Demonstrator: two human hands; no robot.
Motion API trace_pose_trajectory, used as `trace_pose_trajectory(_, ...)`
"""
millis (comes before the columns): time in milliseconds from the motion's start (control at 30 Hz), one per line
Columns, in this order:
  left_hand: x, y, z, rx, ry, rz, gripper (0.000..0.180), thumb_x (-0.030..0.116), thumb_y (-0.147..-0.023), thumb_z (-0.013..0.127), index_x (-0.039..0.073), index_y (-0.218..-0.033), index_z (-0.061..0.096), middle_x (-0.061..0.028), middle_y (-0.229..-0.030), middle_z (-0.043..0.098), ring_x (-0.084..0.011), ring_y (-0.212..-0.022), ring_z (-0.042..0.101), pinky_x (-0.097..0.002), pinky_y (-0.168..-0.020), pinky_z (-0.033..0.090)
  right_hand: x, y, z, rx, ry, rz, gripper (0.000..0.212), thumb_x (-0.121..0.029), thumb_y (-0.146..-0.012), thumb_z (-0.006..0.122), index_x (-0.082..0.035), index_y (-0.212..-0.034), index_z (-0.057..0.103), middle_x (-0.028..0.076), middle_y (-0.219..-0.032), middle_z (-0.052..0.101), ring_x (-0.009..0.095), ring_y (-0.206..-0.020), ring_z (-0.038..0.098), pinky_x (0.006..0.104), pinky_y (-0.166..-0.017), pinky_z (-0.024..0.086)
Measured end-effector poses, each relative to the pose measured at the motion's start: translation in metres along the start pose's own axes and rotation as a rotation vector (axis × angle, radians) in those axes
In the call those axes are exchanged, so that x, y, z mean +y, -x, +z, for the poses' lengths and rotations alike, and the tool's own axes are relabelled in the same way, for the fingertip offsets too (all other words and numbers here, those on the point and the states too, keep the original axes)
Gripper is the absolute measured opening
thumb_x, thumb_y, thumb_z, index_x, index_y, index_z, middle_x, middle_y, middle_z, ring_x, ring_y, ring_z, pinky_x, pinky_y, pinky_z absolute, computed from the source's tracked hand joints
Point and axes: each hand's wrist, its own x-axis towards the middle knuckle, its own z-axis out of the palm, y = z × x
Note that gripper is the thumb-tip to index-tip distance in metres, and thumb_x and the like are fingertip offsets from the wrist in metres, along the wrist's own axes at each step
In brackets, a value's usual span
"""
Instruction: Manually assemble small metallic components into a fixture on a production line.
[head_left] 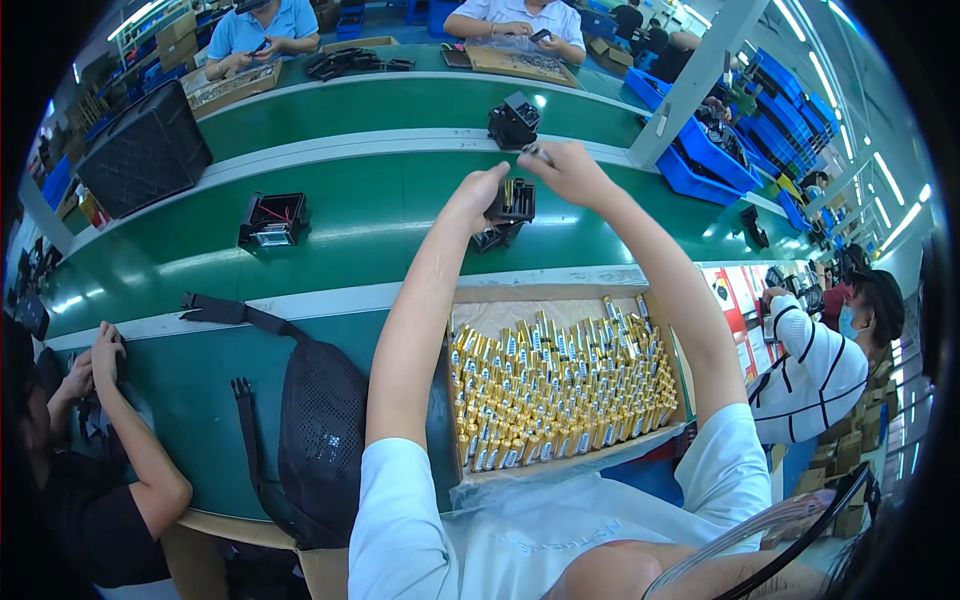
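My left hand (pixel 476 198) is closed on the side of a black plastic battery holder (pixel 517 203), held over the green conveyor belt. Gold batteries show in one of its slots. Just above it, at the right, my right hand (pixel 572 174) is closed with small shiny batteries (pixel 537 154) at its fingertips; how many is unclear. Beneath the holder, partly covered, sits another black unit (pixel 494 238). Between my forearms stands an open cardboard box (pixel 452 400) packed with gold-and-silver batteries (pixel 560 390), mostly upright.
A black unit with red wires (pixel 272 220) rests on the belt (pixel 375 215) at left; another (pixel 514 122) stands beyond my hands. A black bag (pixel 322 430) lies left of the box. Co-workers sit left, right and across. Blue bins (pixel 700 160) stand back right, a black crate (pixel 145 150) far left.
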Motion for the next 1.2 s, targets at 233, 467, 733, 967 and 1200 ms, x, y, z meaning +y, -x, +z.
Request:
trace_pose_trajectory(233, -0.011, -0.018, -0.012, 0.085, 0.032, 0.113, 0.041, 0.011, -0.095, 0.058, -0.003, -0.131, 0.045, -0.0215, -0.110, 0.059, -0.0274, -0.090, 0.064, -0.0424, -0.071, 0.057, -0.008, 0.011, 0.014, -0.234, -0.810, 0.656, 0.024, -0.023, -0.096, 0.061, -0.003, -0.086, 0.070, 0.004, -0.062, 0.059, 0.015, -0.053, 0.051, 0.0313, -0.053, 0.045)
trace_pose_trajectory(467, -0.021, -0.033, -0.015, 0.157, 0.033, 0.221, 0.050, 0.003, -0.090, 0.059, -0.004, -0.135, 0.039, -0.0249, -0.115, 0.055, -0.0315, -0.093, 0.063, -0.0462, -0.074, 0.058, -0.032, 0.020, 0.023, -0.158, -0.274, 0.393, 0.030, -0.028, -0.089, 0.064, -0.001, -0.079, 0.070, 0.011, -0.065, 0.065, 0.023, -0.053, 0.057, 0.0354, -0.054, 0.049)
trace_pose_trajectory(733, -0.014, -0.027, -0.002, 0.111, -0.065, 0.256, 0.057, 0.003, -0.086, 0.063, -0.002, -0.136, 0.038, -0.0246, -0.116, 0.054, -0.0318, -0.095, 0.062, -0.0460, -0.076, 0.056, -0.025, 0.015, 0.033, -0.018, -0.057, 0.339, 0.026, -0.024, -0.089, 0.065, 0.000, -0.084, 0.073, 0.009, -0.072, 0.070, 0.016, -0.057, 0.059, 0.0305, -0.057, 0.049)
trace_pose_trajectory(967, -0.010, -0.011, 0.000, 0.077, -0.133, 0.235, 0.063, 0.004, -0.081, 0.068, 0.000, -0.137, 0.037, -0.0238, -0.117, 0.054, -0.0316, -0.097, 0.062, -0.0451, -0.078, 0.054, -0.005, 0.011, 0.025, 0.031, -0.391, 0.405, 0.024, -0.021, -0.085, 0.067, 0.000, -0.092, 0.075, 0.008, -0.072, 0.067, 0.014, -0.057, 0.057, 0.0270, -0.055, 0.047)
trace_pose_trajectory(1200, -0.009, 0.003, 0.009, 0.053, -0.179, 0.212, 0.069, 0.004, -0.077, 0.072, 0.002, -0.137, 0.037, -0.0230, -0.118, 0.054, -0.0314, -0.099, 0.062, -0.0443, -0.079, 0.052, 0.004, 0.004, 0.013, -0.214, -0.529, 0.457, 0.024, -0.020, -0.084, 0.067, -0.001, -0.095, 0.075, 0.005, -0.067, 0.061, 0.012, -0.057, 0.052, 0.0252, -0.049, 0.041)
